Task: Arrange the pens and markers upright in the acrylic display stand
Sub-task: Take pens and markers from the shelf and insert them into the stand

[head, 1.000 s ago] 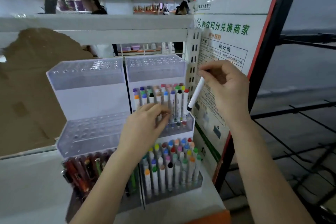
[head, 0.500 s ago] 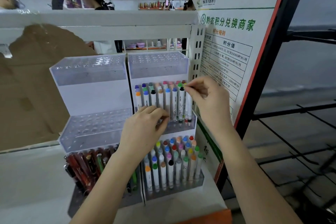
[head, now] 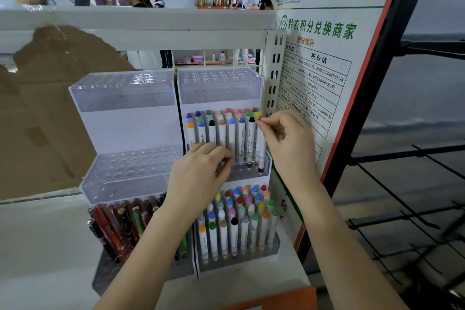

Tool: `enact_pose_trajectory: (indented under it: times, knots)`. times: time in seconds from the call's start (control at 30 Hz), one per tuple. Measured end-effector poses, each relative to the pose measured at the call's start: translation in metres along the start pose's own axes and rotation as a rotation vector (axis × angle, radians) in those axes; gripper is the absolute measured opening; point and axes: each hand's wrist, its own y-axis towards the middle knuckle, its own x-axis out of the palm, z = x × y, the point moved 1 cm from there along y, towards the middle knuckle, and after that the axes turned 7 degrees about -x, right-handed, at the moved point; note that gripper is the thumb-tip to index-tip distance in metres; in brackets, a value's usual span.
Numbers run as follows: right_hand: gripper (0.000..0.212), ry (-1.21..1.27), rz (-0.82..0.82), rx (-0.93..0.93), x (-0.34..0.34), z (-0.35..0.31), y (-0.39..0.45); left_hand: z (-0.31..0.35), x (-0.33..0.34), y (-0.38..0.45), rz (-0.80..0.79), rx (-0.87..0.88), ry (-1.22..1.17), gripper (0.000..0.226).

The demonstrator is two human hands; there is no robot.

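Two tiered acrylic stands sit side by side on a white shelf. The right stand (head: pixel 221 93) holds white markers with coloured caps upright in its middle tier (head: pixel 226 133) and bottom tier (head: pixel 239 221). My right hand (head: pixel 284 143) pinches the red top of a white marker (head: pixel 261 153) standing at the right end of the middle tier. My left hand (head: pixel 201 173) rests against the front of that tier, fingers curled at the marker barrels. The left stand (head: pixel 120 93) has empty upper tiers and dark red pens (head: pixel 118 224) leaning in its bottom tier.
A poster board (head: pixel 324 63) with green and red print leans right beside the right stand. A black wire rack (head: pixel 402 184) stands to the right. A white shelf (head: pixel 125 20) runs overhead, with people and goods behind it.
My right hand brought the white marker from mid-air beside the poster down into the right end of the middle tier. It now stands upright there. My left hand stayed in place.
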Motion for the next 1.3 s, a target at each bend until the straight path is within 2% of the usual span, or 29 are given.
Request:
enact_pose_trajectory:
  times: [0.17,0.27,0.33,0.47,0.6,0.73,0.8,0.9,1.0,1.03,1.1,1.17,1.3]
  knots:
    - [0.005,-0.127,-0.020,-0.066,-0.006,-0.012,0.009,-0.008,-0.019,0.002,-0.020,0.063,-0.026,0.007]
    - [0.007,-0.124,0.008,-0.134,0.000,-0.032,0.016,-0.027,-0.044,0.010,0.021,0.087,0.065,0.029]
    - [0.010,-0.094,-0.035,-0.175,0.015,-0.050,0.017,-0.044,-0.062,0.012,0.051,0.088,0.135,0.033]
    - [0.026,-0.001,-0.129,-0.225,0.064,-0.100,0.006,-0.087,-0.101,-0.003,0.090,0.028,0.294,0.030]
    - [0.024,0.116,-0.180,-0.300,0.118,-0.166,-0.014,-0.144,-0.146,-0.045,0.074,-0.077,0.413,0.034]
    - [0.021,0.284,-0.227,-0.265,0.180,-0.239,-0.041,-0.211,-0.196,-0.102,0.042,-0.190,0.483,0.030]
    - [0.022,0.339,-0.312,-0.236,0.217,-0.274,-0.061,-0.247,-0.221,-0.130,0.021,-0.252,0.509,0.030]
    - [0.016,0.360,-0.533,-0.175,0.273,-0.321,-0.100,-0.301,-0.255,-0.177,-0.064,-0.363,0.533,0.032]
    - [0.014,0.376,-0.742,-0.150,0.323,-0.367,-0.129,-0.354,-0.286,-0.220,-0.125,-0.452,0.600,0.014]
    - [0.015,0.398,-0.780,-0.149,0.338,-0.383,-0.136,-0.372,-0.294,-0.233,-0.135,-0.492,0.596,0.009]
    - [0.017,0.437,-0.849,-0.155,0.368,-0.412,-0.145,-0.402,-0.309,-0.257,-0.184,-0.589,0.570,0.014]
    - [0.019,0.454,-0.924,-0.167,0.398,-0.438,-0.153,-0.430,-0.322,-0.277,-0.199,-0.674,0.554,0.003]
    - [0.022,0.454,-1.045,-0.167,0.460,-0.482,-0.168,-0.489,-0.341,-0.307,-0.212,-0.775,0.578,0.020]
